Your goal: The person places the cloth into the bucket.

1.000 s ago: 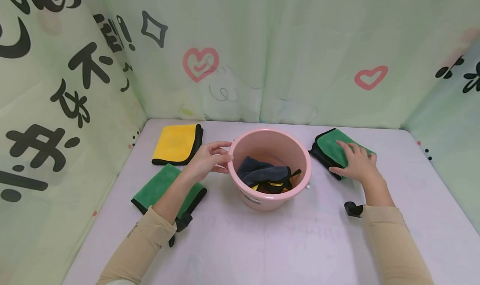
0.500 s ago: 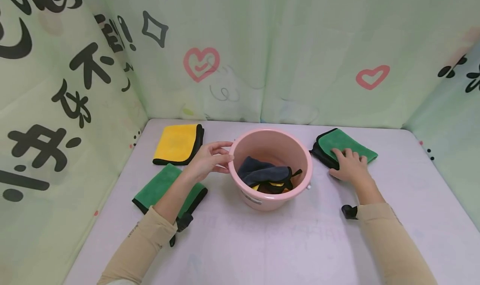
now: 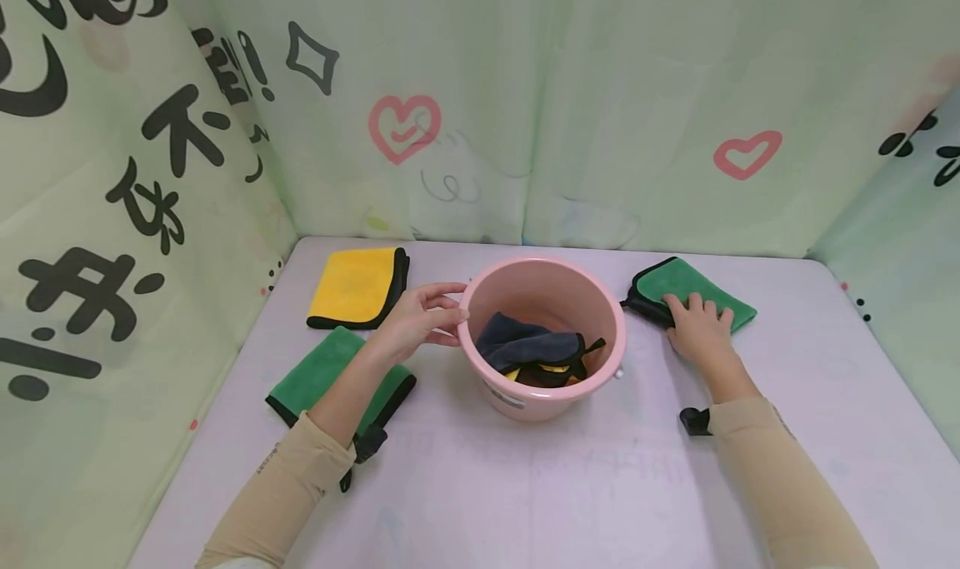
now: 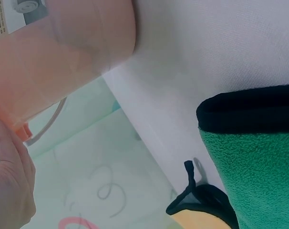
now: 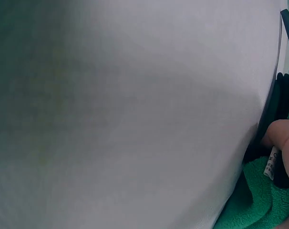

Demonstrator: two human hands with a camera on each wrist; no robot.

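In the head view, my left hand [image 3: 420,321] holds the rim of a pink bucket [image 3: 491,361] at its left side. Inside the bucket lies a crumpled dark grey cloth [image 3: 528,341] with yellow and black showing beneath it. My right hand [image 3: 702,331] grips the near edge of a folded green towel [image 3: 693,286] with black trim, right of the bucket. The right wrist view shows the thumb [image 5: 283,136] pressed against the folded layers of that towel, by a small white tag. The left wrist view shows the bucket's outer wall [image 4: 63,71] beside the left hand.
A folded yellow towel [image 3: 352,286] lies at the back left of the white table [image 3: 570,494]. Below it, partly hidden under the left forearm, is another green towel [image 3: 318,373] with black trim. Patterned curtains [image 3: 637,94] stand behind and at both sides.
My right hand has moved left and nearer on the green towel, and its fingers have drawn in on the towel's near edge. The left hand and bucket stay in place.
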